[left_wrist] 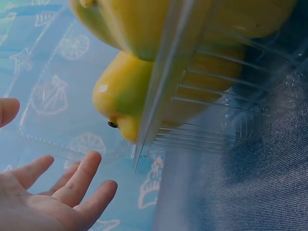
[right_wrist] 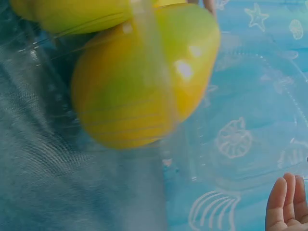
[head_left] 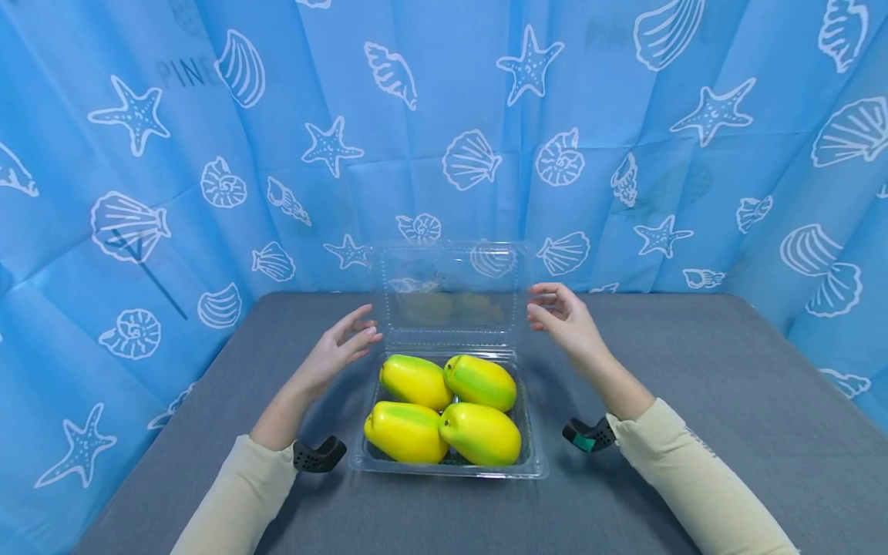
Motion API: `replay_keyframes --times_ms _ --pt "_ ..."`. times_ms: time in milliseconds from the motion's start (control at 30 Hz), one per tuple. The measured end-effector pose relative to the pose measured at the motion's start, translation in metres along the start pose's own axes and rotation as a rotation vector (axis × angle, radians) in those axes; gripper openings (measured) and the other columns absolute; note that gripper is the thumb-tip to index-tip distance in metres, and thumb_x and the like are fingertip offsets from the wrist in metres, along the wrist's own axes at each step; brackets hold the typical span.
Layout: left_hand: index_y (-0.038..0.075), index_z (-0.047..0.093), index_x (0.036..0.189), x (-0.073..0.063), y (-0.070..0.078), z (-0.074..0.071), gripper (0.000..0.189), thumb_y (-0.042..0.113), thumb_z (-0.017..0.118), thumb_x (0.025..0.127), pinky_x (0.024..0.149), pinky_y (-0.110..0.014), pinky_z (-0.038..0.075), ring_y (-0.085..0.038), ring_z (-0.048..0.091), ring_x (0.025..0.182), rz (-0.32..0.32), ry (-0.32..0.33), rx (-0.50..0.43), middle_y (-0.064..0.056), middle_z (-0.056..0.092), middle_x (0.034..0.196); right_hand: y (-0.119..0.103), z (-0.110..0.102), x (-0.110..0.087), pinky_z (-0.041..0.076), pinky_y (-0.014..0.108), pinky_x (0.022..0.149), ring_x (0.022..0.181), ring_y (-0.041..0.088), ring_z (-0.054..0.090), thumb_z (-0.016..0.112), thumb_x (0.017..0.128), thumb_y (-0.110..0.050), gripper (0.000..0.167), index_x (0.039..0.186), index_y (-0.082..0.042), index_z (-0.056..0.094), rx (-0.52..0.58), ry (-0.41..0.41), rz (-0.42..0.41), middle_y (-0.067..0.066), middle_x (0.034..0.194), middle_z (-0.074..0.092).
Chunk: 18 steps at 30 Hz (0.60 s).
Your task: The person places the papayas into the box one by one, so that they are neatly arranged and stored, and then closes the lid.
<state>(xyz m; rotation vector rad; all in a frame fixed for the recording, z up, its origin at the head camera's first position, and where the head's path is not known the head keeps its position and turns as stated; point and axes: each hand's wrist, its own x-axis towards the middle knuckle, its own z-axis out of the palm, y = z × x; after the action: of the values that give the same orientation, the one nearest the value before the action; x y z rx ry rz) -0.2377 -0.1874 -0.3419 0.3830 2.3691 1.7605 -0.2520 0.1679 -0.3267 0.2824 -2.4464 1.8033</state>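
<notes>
A clear plastic clamshell box (head_left: 447, 469) stands on the table with its lid (head_left: 451, 308) raised at the back. Several smooth yellow-green papayas (head_left: 479, 435) lie in its base in two rows. To the left of the lid, my left hand (head_left: 338, 348) is held up with its fingers relaxed and spread, nothing in them. My right hand (head_left: 567, 320) is at the lid's right side, fingers loosely bent and holding nothing. The left wrist view shows a papaya (left_wrist: 125, 91) above the box's rim, beyond the left fingertips. In the right wrist view, the right fingers (right_wrist: 276, 199) appear below the transparent lid.
A grey cloth covers the table (head_left: 666, 370). Behind it hangs a blue curtain (head_left: 444, 116) with white shells and starfish, close to the raised lid. Black wrist straps (head_left: 321, 455) are on both forearms, on either side of the box.
</notes>
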Motion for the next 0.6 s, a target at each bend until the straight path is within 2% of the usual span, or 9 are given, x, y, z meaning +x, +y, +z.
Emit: replay_keyframes --times_ms 300,433,600 --pt "0.009 0.018 0.147 -0.003 0.001 0.000 0.062 0.033 0.046 0.098 0.112 -0.048 0.031 -0.039 0.038 0.133 -0.007 -0.006 -0.029 -0.023 0.031 0.145 -0.008 -0.005 -0.006 0.053 0.024 0.083 0.082 0.012 0.055 0.050 0.096 -0.036 0.046 0.130 -0.007 0.042 -0.022 -0.006 -0.010 0.004 0.101 0.050" --pt "0.008 0.020 0.146 -0.005 0.000 0.000 0.061 0.034 0.046 0.098 0.113 -0.048 0.031 -0.039 0.037 0.134 -0.008 -0.015 -0.041 -0.023 0.032 0.144 -0.009 -0.006 -0.009 0.052 0.017 0.080 0.085 0.009 0.059 0.047 0.096 -0.039 0.050 0.131 -0.004 0.041 -0.013 -0.024 0.000 0.000 0.098 0.053" --pt "0.007 0.023 0.144 -0.007 0.001 0.000 0.059 0.033 0.047 0.097 0.113 -0.050 0.029 -0.038 0.039 0.134 0.003 -0.007 -0.027 -0.022 0.034 0.142 -0.010 -0.009 -0.013 0.052 0.015 0.080 0.089 0.006 0.061 0.045 0.096 -0.040 0.052 0.130 -0.002 0.040 -0.002 -0.061 0.001 -0.002 0.099 0.055"
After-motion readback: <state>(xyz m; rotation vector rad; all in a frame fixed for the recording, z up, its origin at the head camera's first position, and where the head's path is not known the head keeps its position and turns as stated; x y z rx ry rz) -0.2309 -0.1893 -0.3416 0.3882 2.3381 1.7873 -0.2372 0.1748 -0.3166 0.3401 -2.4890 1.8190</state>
